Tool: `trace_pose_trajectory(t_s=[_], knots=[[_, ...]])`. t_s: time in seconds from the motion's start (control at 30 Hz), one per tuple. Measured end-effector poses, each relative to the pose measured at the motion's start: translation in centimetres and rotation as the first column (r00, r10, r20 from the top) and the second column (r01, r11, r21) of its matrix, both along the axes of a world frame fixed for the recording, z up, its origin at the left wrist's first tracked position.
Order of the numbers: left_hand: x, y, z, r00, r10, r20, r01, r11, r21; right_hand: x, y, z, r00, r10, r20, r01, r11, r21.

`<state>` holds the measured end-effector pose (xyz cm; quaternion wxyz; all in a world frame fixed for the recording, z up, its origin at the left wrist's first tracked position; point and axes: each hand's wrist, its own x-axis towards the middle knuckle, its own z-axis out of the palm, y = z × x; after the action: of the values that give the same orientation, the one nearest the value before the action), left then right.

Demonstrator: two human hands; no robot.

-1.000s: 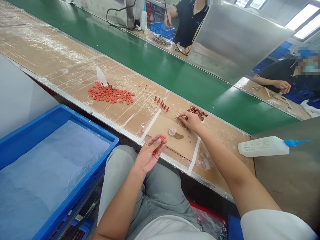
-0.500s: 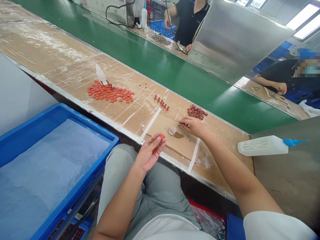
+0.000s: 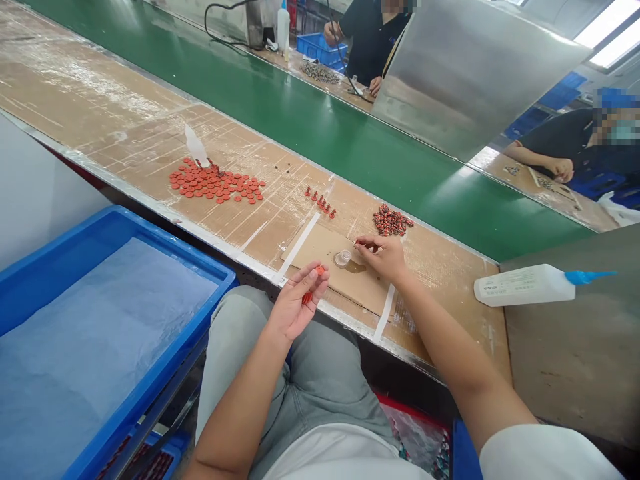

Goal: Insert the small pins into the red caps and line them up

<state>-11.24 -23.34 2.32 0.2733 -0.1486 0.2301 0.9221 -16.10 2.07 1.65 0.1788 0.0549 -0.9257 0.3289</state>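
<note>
Above the bench's front edge, my left hand [image 3: 296, 303] is closed on several red discs [image 3: 307, 297], one pinched at the fingertips. My right hand [image 3: 383, 255] pinches a small red-and-dark part [image 3: 358, 244] just right of a small clear cup [image 3: 343, 258]. The cup stands on a cardboard sheet [image 3: 367, 293] beside a wet patch. Behind my right hand lies a pile of small red-and-black parts [image 3: 393, 221]. A short row of red discs with dark upright pieces [image 3: 320, 201] stands left of that pile.
Many flat red discs [image 3: 215, 185] lie to the left around a white nozzle-like piece [image 3: 196, 145]. A white bottle with blue tip [image 3: 525, 285] lies at right. A green belt [image 3: 310, 127] runs behind; two co-workers sit beyond it. A blue tray [image 3: 117, 217] is at lower left.
My right hand has shifted slightly, still beside the cup, and the small part at its fingertips shows more clearly. My left hand stays nearly still. The whole view has moved a little.
</note>
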Motion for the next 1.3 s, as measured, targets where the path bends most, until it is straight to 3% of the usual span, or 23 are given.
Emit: trace_pose_trajectory(t_s=[0.13,0.23,0.4,0.93,1.3], knots=[[0.0,0.0,-0.1,1.000,-0.003,-0.006,0.003,1.000,-0.002,1.3,-1.9,-0.3,0.991,-0.133,-0.026,0.119,0.946,-0.303],[0.1,0.1,-0.1,1.000,-0.007,-0.010,0.007,1.000,0.002,1.8,-2.9,-0.5,0.975,-0.212,-0.072,0.173,0.917,-0.359],[0.2,0.5,-0.3,1.000,-0.014,-0.004,0.014,1.000,-0.004,1.7,-3.5,-1.2,0.942,-0.283,-0.181,0.222,0.928,-0.300],[0.1,1.4,-1.1,1.000,0.004,-0.018,-0.004,1.000,0.022,1.7,-3.6,-2.2,0.915,-0.095,-0.392,0.063,0.994,-0.093],[0.0,1.4,-1.2,1.000,0.008,-0.005,-0.007,0.998,0.062,1.7,-3.7,-2.1,0.896,-0.029,-0.442,0.023,1.000,-0.019]])
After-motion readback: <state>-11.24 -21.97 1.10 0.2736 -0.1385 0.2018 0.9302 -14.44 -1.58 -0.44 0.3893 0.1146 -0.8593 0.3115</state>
